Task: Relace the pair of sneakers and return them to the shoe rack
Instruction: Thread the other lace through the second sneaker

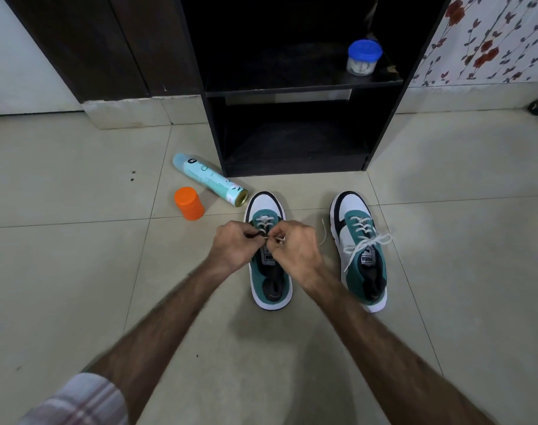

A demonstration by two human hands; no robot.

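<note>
Two teal, white and black laced sneakers sit on the pale tiled floor (77, 271) before the black shoe rack (295, 90). Over the left sneaker (269, 289), your left hand (234, 245) and right hand (295, 250) each pinch its white lace (263, 223) with curled fingers. The right sneaker (361, 256) lies tied.

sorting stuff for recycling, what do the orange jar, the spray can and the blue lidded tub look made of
Orange jar: seemingly plastic, matte and opaque, with soft highlights only.
Spray can: likely metal under a printed pale-teal coating; its bare base rim shines gold.
Blue lidded tub on the rack shelf: probably plastic; the body is see-through and the blue lid glossy.
</note>
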